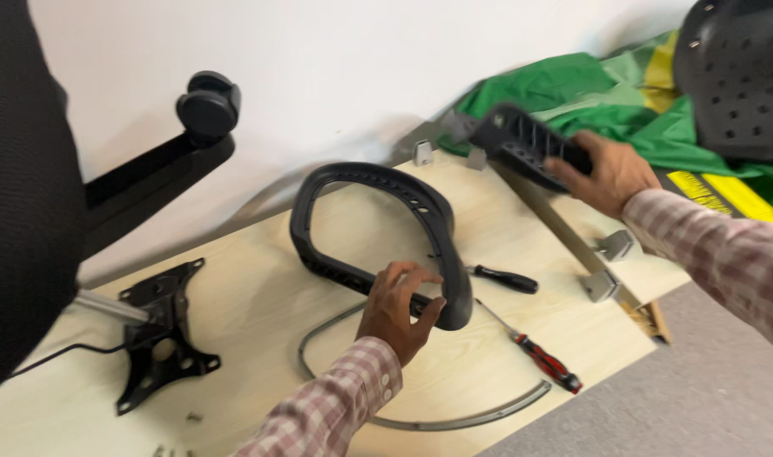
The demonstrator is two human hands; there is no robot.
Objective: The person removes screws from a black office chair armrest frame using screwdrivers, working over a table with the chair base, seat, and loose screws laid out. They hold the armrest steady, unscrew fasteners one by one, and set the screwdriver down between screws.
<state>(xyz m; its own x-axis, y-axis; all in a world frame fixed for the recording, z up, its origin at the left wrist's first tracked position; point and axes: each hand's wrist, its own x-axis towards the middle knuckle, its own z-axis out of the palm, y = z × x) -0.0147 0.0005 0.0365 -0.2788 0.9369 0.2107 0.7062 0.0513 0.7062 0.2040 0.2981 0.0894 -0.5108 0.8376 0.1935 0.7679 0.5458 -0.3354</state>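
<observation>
My left hand (397,306) grips the lower edge of a black curved plastic armrest frame (365,222), which stands tilted on a light wooden board (251,313). My right hand (605,175) holds a black ribbed plastic part (515,140) raised over the board's far right corner. Both sleeves are checked. Under the frame lies a bent grey metal rod (454,418).
Two screwdrivers lie right of the frame, one black-handled (505,278), one red-and-black (546,360). A black metal chair mechanism plate (160,332) sits at left beside a chair base with a castor (207,106). Green cloth (590,89) and a perforated black shell (738,76) lie at back right.
</observation>
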